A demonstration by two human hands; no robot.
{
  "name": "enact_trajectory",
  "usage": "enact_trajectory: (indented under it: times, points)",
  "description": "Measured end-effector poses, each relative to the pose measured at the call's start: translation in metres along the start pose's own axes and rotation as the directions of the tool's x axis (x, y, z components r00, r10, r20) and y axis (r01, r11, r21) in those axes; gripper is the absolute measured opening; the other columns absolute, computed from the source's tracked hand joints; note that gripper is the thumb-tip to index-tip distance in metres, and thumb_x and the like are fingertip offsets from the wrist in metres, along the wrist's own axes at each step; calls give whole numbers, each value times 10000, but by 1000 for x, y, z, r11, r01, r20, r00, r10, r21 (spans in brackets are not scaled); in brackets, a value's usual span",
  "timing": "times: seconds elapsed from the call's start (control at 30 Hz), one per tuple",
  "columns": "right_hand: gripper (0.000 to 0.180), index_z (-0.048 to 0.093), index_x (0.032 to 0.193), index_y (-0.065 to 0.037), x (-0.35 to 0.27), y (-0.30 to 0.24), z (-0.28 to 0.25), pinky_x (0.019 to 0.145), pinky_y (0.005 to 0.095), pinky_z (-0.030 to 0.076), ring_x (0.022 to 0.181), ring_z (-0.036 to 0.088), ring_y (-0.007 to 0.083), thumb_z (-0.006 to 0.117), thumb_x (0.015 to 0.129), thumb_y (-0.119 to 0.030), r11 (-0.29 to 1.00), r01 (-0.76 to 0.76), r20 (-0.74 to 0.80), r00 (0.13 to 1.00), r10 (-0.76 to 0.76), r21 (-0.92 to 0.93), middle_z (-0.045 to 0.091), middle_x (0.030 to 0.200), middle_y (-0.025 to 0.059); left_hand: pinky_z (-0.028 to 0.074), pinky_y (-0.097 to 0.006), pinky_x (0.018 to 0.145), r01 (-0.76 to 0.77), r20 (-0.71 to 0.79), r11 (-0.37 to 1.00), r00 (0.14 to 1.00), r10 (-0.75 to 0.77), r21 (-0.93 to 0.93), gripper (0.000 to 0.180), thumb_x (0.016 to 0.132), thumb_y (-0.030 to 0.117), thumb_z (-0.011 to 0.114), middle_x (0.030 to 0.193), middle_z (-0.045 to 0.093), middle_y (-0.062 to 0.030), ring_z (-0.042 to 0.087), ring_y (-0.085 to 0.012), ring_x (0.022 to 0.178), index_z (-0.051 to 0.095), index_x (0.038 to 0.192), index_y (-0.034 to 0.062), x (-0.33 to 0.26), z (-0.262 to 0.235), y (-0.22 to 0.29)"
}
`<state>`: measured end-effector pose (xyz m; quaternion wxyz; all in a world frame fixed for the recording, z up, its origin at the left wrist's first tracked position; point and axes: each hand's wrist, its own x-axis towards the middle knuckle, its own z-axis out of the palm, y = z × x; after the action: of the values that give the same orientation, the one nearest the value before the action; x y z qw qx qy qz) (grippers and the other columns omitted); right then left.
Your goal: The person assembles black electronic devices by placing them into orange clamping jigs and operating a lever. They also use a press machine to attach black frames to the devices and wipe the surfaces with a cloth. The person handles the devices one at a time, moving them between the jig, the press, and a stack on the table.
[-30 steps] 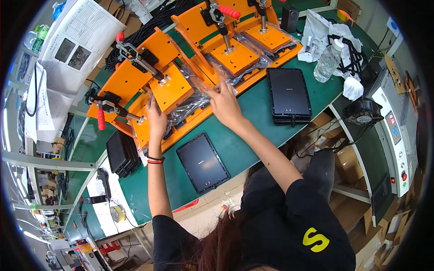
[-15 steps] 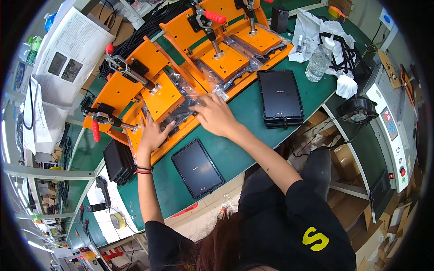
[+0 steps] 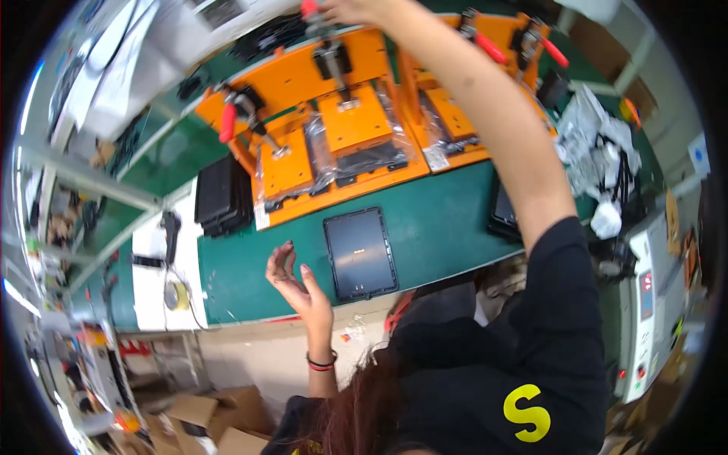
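Reaching far up and away from the body, the right hand (image 3: 356,9) is at the red-tipped lever (image 3: 309,7) of a clamp on the orange fixture (image 3: 303,76), at the very top edge of the view; the fingers are cut off there, so I cannot tell if this grip is closed on the lever or only touching it. The left hand (image 3: 296,284) hangs loose above the near part of the green desk (image 3: 447,212), with the fingers curled open and nothing inside. The dark tablet (image 3: 361,254) lies flat on the desk, just beside this left hand, on its right side and a little farther from the body. Its long axis runs almost away from the person, with a small tilt. So the left hand is clearly the nearer one to the tablet, while the right hand is well apart from it, beyond the orange press plates (image 3: 353,121). Under these plates sit other dark pieces in clear plastic film (image 3: 322,163). A stack of dark trays (image 3: 221,199) stands to the left of the fixture.
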<state>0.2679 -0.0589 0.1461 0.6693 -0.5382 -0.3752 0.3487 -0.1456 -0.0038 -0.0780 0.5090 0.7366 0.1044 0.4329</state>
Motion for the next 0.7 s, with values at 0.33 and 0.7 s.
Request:
enact_trajectory:
  times: [0.33, 0.7]
  points:
    - [511, 517, 1137, 58, -60, -72, 80, 524, 166, 406, 642, 518, 108, 266, 992, -363, 944, 302, -306, 894, -328, -131, 551, 723, 34, 402, -369, 939, 176, -235, 975, 950, -205, -136, 346, 912, 7, 403, 1161, 467, -161, 491, -232, 1074, 323, 1248, 0, -12, -45, -12]
    - [647, 172, 1414, -79, -93, 54, 111, 1060, 532, 92, 1313, 165, 394, 312, 944, -502, 383, -237, -381, 851, -362, -893, 218, 1383, 236, 437, -321, 902, 361, 4, 926, 932, -363, -112, 244, 915, 5, 417, 1072, 554, -171, 562, -217, 992, 405, 1152, -49, -2, -35, -44]
